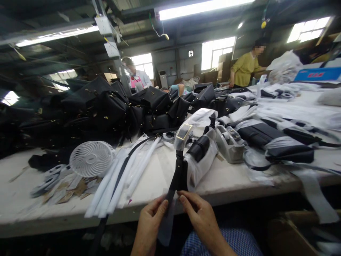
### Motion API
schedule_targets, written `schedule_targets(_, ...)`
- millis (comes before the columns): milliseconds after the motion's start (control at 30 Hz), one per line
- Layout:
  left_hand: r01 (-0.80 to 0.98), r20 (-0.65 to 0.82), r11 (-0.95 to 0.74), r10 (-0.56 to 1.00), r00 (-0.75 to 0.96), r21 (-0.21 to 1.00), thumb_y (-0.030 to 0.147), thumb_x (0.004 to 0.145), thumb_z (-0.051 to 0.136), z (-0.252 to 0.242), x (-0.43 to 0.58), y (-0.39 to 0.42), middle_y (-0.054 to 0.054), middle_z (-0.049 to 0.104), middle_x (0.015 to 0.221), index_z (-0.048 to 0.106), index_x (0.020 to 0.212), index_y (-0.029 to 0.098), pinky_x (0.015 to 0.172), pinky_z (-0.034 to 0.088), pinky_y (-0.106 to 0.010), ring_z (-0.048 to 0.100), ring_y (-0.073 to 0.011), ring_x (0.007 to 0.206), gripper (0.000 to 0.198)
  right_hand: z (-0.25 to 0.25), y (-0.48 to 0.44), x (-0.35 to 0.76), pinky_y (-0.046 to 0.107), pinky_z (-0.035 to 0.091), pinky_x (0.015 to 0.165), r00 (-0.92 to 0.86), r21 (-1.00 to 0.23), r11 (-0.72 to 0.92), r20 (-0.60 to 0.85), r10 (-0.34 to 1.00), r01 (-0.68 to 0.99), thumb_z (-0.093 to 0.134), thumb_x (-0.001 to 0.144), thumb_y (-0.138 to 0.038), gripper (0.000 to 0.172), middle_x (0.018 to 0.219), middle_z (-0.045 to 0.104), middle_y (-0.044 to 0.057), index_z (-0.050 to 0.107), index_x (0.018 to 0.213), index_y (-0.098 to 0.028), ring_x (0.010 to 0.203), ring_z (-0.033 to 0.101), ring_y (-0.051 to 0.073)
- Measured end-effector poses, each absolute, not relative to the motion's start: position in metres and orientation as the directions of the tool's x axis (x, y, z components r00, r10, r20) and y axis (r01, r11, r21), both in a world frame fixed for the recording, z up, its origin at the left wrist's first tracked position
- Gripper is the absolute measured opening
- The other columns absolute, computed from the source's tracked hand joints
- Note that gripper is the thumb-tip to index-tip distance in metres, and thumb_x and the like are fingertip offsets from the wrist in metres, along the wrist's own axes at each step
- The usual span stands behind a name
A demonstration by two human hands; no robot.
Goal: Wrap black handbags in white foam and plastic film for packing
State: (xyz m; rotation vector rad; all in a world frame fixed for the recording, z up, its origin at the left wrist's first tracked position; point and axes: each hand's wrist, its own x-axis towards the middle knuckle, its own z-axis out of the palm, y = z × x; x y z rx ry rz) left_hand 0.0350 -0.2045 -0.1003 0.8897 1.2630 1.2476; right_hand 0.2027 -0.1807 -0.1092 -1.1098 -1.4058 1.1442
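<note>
At the table's front edge, my left hand (pixel 152 219) pinches a black strap (pixel 174 181) together with a strip of translucent wrapping film (pixel 167 227) that hangs below it. My right hand (pixel 198 213) is closed by finger and thumb on the edge of the same film, close beside the strap. The strap runs up to a gold rectangular buckle (pixel 184 131) covered in clear wrap. Right behind it lies a black bag (pixel 198 148) partly wrapped in white sheet (pixel 207 167).
A small white fan (pixel 91 158) and white foam tubes (pixel 117 181) lie to the left. A tape dispenser (pixel 231 144) stands behind the wrapped bag. Black bags (pixel 157 101) are piled at the back. More wrapped bags (pixel 277 138) lie right. Two people work across the table.
</note>
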Motion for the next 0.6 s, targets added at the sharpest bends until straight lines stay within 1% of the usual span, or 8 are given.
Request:
schedule_targets(67, -0.163, -0.163, 0.145, 0.981, -0.105, 0.976, 0.046, 0.076, 0.075, -0.092, 0.037, -0.196, -0.011, 0.074, 0.110, 0.072, 0.113, 0.019, 0.097, 0.049, -0.037, 0.066, -0.0281, 0.107, 0.045, -0.112, -0.180, 0.204, 0.030, 0.055, 0.083, -0.125, -0.989, 0.127, 0.118, 0.985, 0.071, 0.058, 0.091, -0.047, 0.036, 0.109, 0.073, 0.010, 0.074, 0.111, -0.022, 0.093, 0.069, 0.024)
schedule_targets(200, -0.185, -0.152, 0.139, 0.987, -0.059, 0.973, 0.047, 0.078, 0.074, -0.074, 0.044, -0.181, -0.009, 0.076, 0.103, 0.071, 0.115, 0.020, 0.085, 0.054, -0.032, 0.069, -0.0256, 0.095, 0.046, -0.111, -0.176, 0.202, 0.029, 0.056, 0.079, -0.159, -0.991, 0.130, 0.122, 0.980, 0.043, 0.058, 0.090, -0.048, 0.038, 0.113, 0.073, 0.011, 0.073, 0.114, -0.022, 0.099, 0.069, 0.027)
schedule_targets(300, -0.185, -0.119, 0.112, 0.993, -0.028, 0.976, 0.047, 0.077, 0.075, -0.065, 0.047, -0.169, -0.008, 0.076, 0.101, 0.072, 0.113, 0.020, 0.082, 0.053, -0.029, 0.069, -0.0236, 0.093, 0.045, -0.102, -0.173, 0.200, 0.029, 0.056, 0.076, -0.165, -0.990, 0.141, 0.135, 0.977, 0.023, 0.057, 0.090, -0.048, 0.040, 0.111, 0.073, 0.011, 0.072, 0.117, -0.022, 0.089, 0.070, 0.025)
schedule_targets(400, -0.217, -0.103, 0.107, 0.994, 0.030, 0.970, 0.045, 0.078, 0.075, -0.058, 0.050, -0.158, -0.008, 0.075, 0.099, 0.070, 0.115, 0.020, 0.076, 0.053, -0.027, 0.069, -0.0223, 0.089, 0.046, -0.092, -0.169, 0.198, 0.029, 0.056, 0.070, -0.144, -0.988, 0.152, 0.149, 0.978, 0.014, 0.059, 0.088, -0.050, 0.044, 0.095, 0.076, 0.009, 0.071, 0.119, -0.021, 0.075, 0.069, 0.023)
schedule_targets(500, -0.277, -0.107, 0.121, 0.992, 0.064, 0.953, 0.045, 0.078, 0.074, -0.056, 0.052, -0.150, -0.008, 0.075, 0.094, 0.069, 0.117, 0.019, 0.068, 0.052, -0.026, 0.068, -0.0197, 0.079, 0.047, -0.088, -0.166, 0.196, 0.027, 0.054, 0.063, -0.108, -0.989, 0.146, 0.144, 0.984, 0.012, 0.058, 0.087, -0.053, 0.048, 0.076, 0.074, 0.007, 0.071, 0.118, -0.019, 0.067, 0.067, 0.022)
schedule_targets(600, -0.311, -0.103, 0.117, 0.993, 0.061, 0.943, 0.046, 0.078, 0.074, -0.057, 0.055, -0.144, -0.009, 0.074, 0.090, 0.069, 0.113, 0.017, 0.061, 0.050, -0.026, 0.065, -0.0175, 0.069, 0.046, -0.090, -0.161, 0.194, 0.026, 0.052, 0.058, -0.062, -0.990, 0.136, 0.134, 0.989, 0.023, 0.058, 0.086, -0.057, 0.051, 0.066, 0.072, 0.006, 0.072, 0.115, -0.017, 0.059, 0.065, 0.020)
